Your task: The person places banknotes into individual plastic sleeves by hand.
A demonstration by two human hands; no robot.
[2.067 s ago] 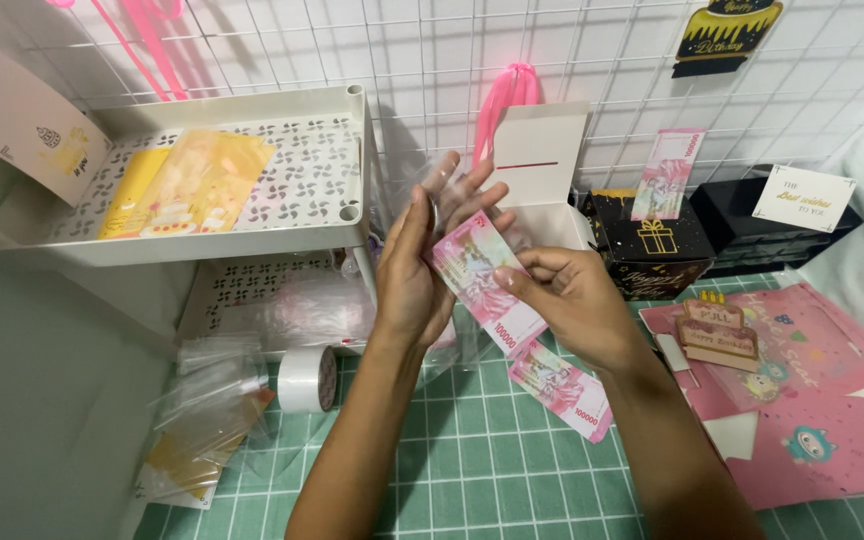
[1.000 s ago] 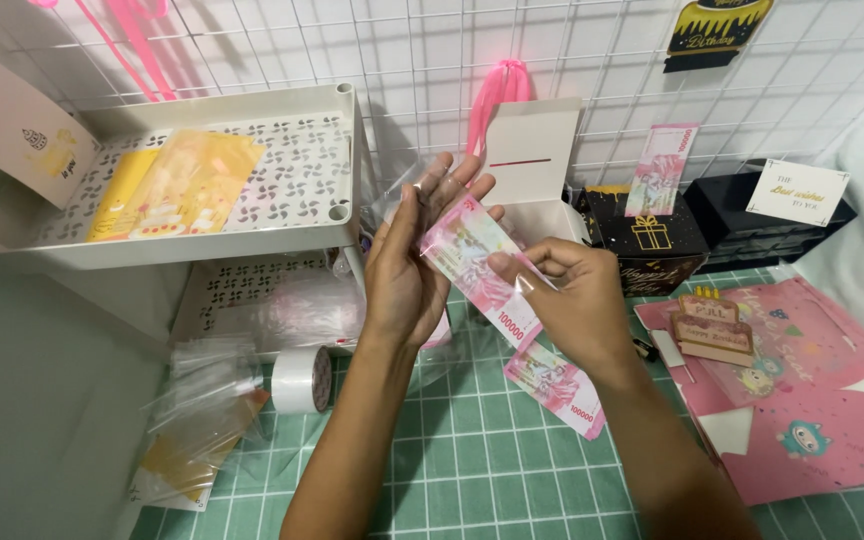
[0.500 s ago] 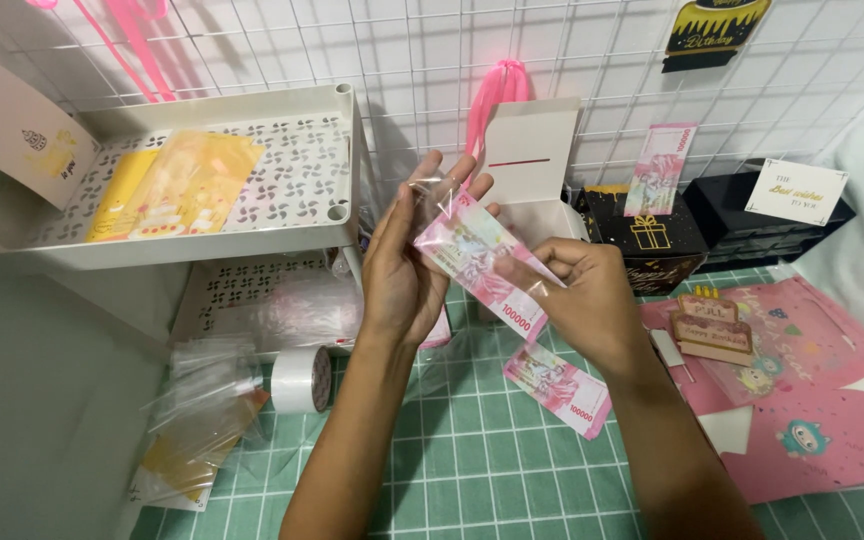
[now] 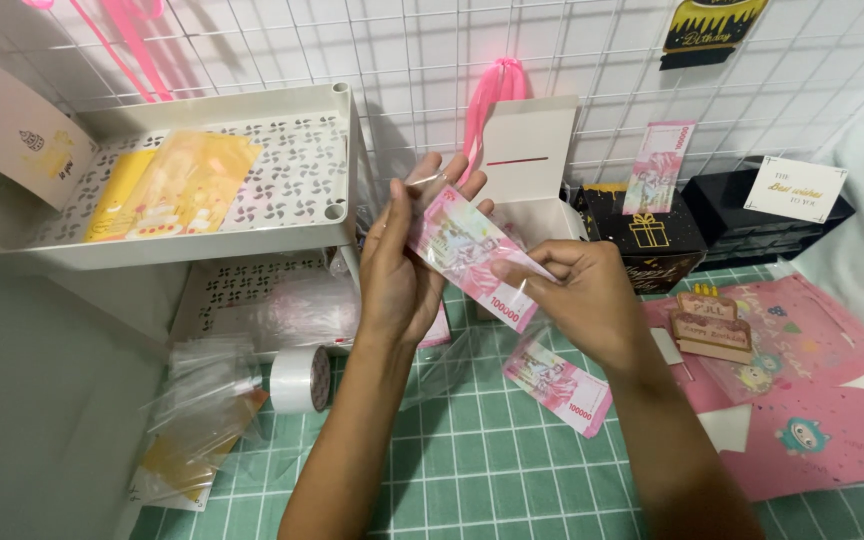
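A green cutting mat [image 4: 482, 470] with a pale grid covers the table, backed by a white wire grid wall [image 4: 402, 60]. Taking the pink banknote [image 4: 472, 257] held above the mat as the landmark: far to its left stands a cream perforated shelf rack [image 4: 282, 215] bearing yellow-orange packets [image 4: 167, 185], with a cream card [image 4: 7, 135] leaning beyond it. Below and left of the banknote lie clear plastic sleeves [image 4: 197, 410] and a roll of clear tape [image 4: 299, 379]. The left hand [image 4: 402, 260] supports the banknote from behind, fingers partly spread. The right hand [image 4: 577, 295] pinches the banknote's lower edge. Below it, a second pink banknote [image 4: 557, 385] lies on the mat. Right of the landmark sit a black gift box [image 4: 652, 245], a white label card [image 4: 795, 188], and pink patterned paper [image 4: 812, 400].
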